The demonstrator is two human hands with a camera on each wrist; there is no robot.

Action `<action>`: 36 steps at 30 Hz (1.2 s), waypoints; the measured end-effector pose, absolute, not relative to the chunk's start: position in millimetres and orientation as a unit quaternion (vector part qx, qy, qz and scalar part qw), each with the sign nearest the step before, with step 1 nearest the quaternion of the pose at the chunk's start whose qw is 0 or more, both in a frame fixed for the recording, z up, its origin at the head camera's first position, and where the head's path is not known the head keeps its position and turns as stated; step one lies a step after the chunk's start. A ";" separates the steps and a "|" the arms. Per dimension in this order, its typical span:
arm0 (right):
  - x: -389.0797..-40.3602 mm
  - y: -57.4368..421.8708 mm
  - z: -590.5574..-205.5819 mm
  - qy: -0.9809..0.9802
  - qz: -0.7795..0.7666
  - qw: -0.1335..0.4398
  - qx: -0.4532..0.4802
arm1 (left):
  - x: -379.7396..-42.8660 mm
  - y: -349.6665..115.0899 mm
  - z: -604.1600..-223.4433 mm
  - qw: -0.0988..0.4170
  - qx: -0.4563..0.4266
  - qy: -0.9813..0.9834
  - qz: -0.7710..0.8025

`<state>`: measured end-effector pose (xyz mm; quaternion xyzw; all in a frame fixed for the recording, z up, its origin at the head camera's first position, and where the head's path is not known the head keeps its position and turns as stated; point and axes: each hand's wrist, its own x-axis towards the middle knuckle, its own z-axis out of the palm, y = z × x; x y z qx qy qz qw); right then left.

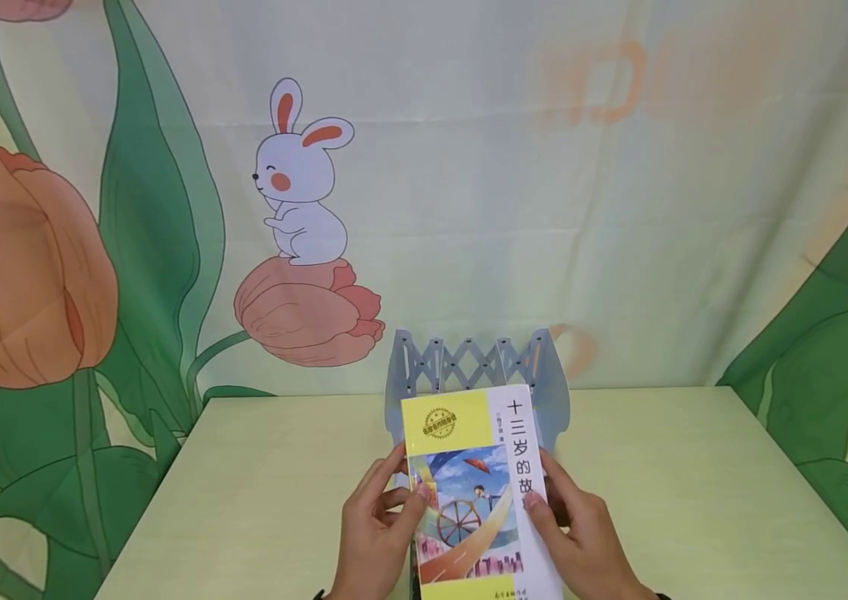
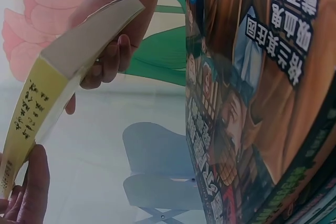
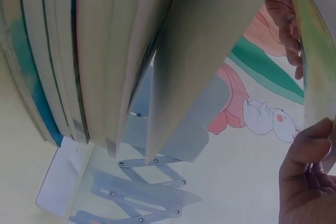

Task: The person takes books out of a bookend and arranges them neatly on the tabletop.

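A paperback book (image 1: 461, 517) with a yellow and white cover, an illustration and Chinese characters is held upright, slightly tilted, between both hands. My left hand (image 1: 375, 521) grips its left edge, thumb on the front cover. The right hand (image 1: 581, 529) grips the right edge the same way. In the left wrist view, its yellow spine (image 2: 31, 114) carries faint writing. Behind the held book stands a blue-grey expandable bookend (image 1: 555, 392), partly hidden. A book with a brown illustrated cover (image 2: 252, 114) stands close by.
Several books (image 3: 100, 51) stand side by side at the bookend in the right wrist view, one leaning apart. The pale table (image 1: 694, 483) stretches to both sides. Behind it hangs a cloth (image 1: 469, 208) printed with a rabbit and tulips.
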<state>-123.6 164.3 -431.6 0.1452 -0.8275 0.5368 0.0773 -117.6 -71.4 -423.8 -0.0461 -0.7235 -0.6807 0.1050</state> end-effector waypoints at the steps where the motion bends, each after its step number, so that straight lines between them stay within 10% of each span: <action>1: -123.2 164.5 -431.7 -0.830 0.534 0.076 0.143 | -117.6 -71.8 -424.3 0.106 -0.047 -0.724 -0.680; 36: -116.1 166.7 -455.8 -0.839 0.531 -0.054 0.107 | -114.0 -79.4 -451.3 0.067 0.002 -0.758 -0.649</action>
